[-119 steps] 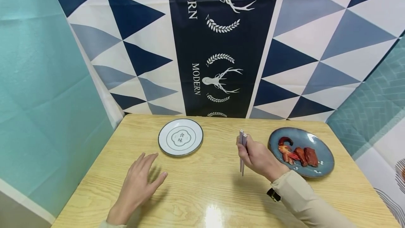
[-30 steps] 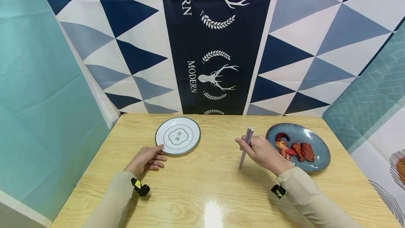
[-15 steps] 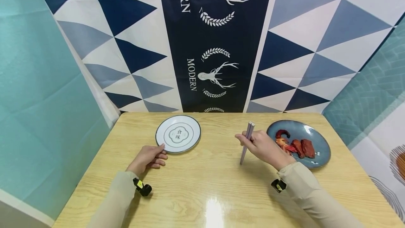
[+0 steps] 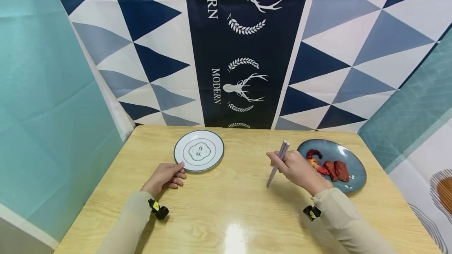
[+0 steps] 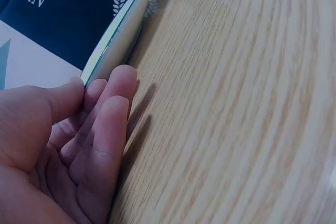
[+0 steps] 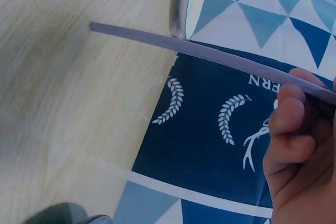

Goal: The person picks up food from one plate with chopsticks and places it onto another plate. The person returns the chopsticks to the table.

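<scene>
Two chopsticks (image 4: 277, 165), likely light, sat gripped in the right hand (image 4: 299, 169); the left hand (image 4: 166, 178) pinched the white plate (image 4: 213, 153), left on the table (image 4: 226, 201), by its near rim (slick, breakable, I guessed: best held there).

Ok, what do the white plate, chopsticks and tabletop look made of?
White plate: probably glazed ceramic, smooth with a dark rim.
Chopsticks: perhaps plastic or painted wood; matte lilac-grey, no visible grain.
Tabletop: wood or laminate, grain visible under glossy reflection.
</scene>
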A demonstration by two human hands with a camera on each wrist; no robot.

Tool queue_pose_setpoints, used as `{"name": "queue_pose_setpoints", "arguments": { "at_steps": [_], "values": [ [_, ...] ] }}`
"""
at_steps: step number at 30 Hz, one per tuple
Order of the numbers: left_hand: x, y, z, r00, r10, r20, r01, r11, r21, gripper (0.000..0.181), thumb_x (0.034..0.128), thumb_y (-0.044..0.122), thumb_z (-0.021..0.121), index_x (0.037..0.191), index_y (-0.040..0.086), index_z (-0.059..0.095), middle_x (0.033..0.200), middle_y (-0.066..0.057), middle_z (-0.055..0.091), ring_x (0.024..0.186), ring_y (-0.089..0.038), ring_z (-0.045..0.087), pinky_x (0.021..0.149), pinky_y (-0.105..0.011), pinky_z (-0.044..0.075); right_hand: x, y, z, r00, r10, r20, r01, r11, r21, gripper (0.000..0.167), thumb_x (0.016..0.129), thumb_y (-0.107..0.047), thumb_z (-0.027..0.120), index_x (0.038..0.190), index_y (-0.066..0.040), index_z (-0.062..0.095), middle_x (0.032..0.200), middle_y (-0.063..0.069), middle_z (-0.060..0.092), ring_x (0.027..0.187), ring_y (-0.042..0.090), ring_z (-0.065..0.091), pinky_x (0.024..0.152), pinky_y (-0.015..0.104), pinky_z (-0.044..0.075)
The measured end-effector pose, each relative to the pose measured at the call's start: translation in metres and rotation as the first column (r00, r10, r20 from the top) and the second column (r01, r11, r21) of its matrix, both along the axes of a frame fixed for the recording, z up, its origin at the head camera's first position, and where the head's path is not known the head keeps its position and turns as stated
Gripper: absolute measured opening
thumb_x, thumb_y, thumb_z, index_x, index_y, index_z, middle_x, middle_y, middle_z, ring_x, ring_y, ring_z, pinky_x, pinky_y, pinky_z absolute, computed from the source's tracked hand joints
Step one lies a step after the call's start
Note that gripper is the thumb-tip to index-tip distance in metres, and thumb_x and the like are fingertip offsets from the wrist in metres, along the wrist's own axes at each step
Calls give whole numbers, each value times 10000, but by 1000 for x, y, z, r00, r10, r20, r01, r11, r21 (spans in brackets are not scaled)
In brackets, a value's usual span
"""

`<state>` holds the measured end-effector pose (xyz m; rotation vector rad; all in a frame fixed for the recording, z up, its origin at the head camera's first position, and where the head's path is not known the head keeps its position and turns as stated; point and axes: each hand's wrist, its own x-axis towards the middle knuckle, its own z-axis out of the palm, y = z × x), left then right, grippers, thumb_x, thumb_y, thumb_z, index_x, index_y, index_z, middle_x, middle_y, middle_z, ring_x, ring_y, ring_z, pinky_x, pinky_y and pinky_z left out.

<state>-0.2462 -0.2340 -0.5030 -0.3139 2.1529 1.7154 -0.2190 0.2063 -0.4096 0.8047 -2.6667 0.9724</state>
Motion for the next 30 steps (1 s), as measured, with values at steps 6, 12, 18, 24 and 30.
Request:
{"name": "queue_pose_setpoints", "arguments": {
  "at_steps": [6, 12, 18, 24, 30],
  "values": [
    [1, 1, -2, 1000, 1, -15, -1, 1000, -15, 453, 1044, 438, 598, 1030, -2, 705, 815, -11, 752, 614, -98, 709, 552, -248, 593, 3, -1, -3, 994, 35, -105, -32, 999, 25, 316, 1054, -197, 602, 750, -228, 682, 696, -102, 655, 621, -19, 552, 576, 239, 494],
    [1, 1, 0, 1000, -4, -28, 4, 1000, -9, 461, 1043, 440, 600, 1045, -8, 708, 821, -9, 751, 616, -95, 709, 554, -240, 591, 0, -4, 1, 971, 63, -232, -60, 998, 17, 297, 1004, -113, 661, 734, -232, 686, 706, -93, 695, 620, -20, 603, 566, 227, 503],
    [4, 0, -3, 1000, 7, -15, -8, 999, -32, 463, 1039, 447, 603, 1053, -2, 717, 819, -12, 755, 619, -103, 716, 555, -255, 597, 1, -4, 0, 967, 63, -248, -63, 998, 6, 71, 989, -92, 686, 935, -137, 684, 658, -101, 613, 545, -60, 488, 506, 195, 446],
    [3, 0, -4, 1000, 17, -5, -17, 999, -36, 464, 1035, 453, 607, 1068, 5, 721, 818, -5, 753, 623, -102, 718, 557, -251, 596, 2, -4, 5, 965, 27, -260, -27, 1000, 3, 129, 962, -135, 737, 894, -151, 629, 647, -135, 528, 519, -53, 410, 483, 185, 395],
    [4, 0, -2, 1000, -3, -30, 3, 1000, -16, 482, 1034, 456, 608, 1084, -10, 717, 818, -4, 750, 617, -104, 713, 552, -250, 592, 4, -3, 8, 979, 29, -202, -28, 1000, 11, 312, 1045, -155, 613, 750, -219, 531, 625, -142, 367, 518, -20, 321, 507, 205, 312]
  ]
}}
